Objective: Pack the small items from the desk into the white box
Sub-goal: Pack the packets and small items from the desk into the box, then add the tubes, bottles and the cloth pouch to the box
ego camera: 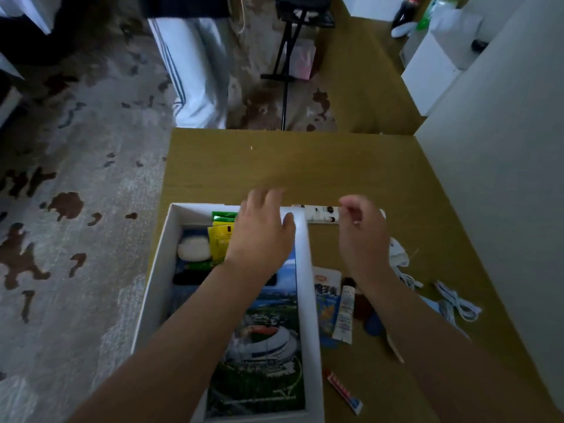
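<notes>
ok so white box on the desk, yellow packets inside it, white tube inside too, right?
Not the tube. The head view shows the white tube lying on the desk outside the white box, to its right. The yellow packets are inside.

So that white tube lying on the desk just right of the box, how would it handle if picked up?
The white tube looks small and slim, so probably light. Its near end is crimped flat, so it likely won't roll. A squeeze tube, it may dent when pinched.
</notes>
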`<action>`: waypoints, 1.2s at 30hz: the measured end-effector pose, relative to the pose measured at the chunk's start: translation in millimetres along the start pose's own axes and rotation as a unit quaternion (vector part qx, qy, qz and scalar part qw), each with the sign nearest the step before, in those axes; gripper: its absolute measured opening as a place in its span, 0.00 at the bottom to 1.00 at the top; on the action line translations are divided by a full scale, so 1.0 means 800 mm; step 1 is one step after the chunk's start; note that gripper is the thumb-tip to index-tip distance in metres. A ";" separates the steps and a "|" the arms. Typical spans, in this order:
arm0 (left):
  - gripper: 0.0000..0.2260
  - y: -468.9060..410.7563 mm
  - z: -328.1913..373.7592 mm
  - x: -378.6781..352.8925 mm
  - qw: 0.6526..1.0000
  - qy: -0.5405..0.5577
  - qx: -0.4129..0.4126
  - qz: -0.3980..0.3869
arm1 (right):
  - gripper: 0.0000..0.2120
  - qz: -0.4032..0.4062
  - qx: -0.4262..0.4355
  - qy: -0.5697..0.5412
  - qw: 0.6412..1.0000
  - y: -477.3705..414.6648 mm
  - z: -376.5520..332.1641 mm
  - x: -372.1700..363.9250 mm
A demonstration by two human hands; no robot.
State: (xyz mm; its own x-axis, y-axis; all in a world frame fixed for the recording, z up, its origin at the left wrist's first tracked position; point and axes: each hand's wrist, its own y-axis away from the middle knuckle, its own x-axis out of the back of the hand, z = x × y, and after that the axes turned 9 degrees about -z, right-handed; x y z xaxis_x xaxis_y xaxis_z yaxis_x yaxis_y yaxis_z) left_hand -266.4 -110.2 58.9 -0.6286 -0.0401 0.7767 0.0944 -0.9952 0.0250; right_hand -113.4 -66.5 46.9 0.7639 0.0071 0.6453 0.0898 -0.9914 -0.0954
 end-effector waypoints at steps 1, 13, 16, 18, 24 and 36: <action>0.21 -0.009 0.007 -0.014 0.999 -0.036 -0.002 -0.021 | 0.09 -0.012 -0.048 0.013 0.999 -0.012 0.020 0.006; 0.23 -0.024 0.002 -0.090 0.981 -0.181 0.059 -0.030 | 0.39 -0.357 -0.018 0.288 0.889 -0.145 0.178 -0.048; 0.24 -0.025 0.004 -0.087 0.981 -0.177 0.063 -0.047 | 0.29 -0.318 0.026 0.325 0.890 -0.147 0.176 -0.047; 0.26 -0.024 0.007 -0.081 0.982 -0.165 0.058 -0.068 | 0.20 -0.290 0.043 0.333 0.896 -0.145 0.159 -0.035; 0.19 0.007 0.029 -0.038 0.995 0.077 0.065 0.019 | 0.16 -0.183 -0.036 0.082 0.979 -0.123 0.045 0.040; 0.09 0.078 0.015 0.026 0.829 0.497 0.176 -0.185 | 0.11 -0.254 -0.190 -0.136 0.939 0.065 -0.109 0.013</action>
State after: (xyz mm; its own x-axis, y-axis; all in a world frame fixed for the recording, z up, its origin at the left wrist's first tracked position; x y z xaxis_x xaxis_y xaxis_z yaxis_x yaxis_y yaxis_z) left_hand -264.0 -172.4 84.3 -0.9741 0.0342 -0.2236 -0.1373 -0.8750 0.4642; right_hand -156.4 -129.4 114.9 0.8238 0.4726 0.3130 0.2906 -0.8261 0.4828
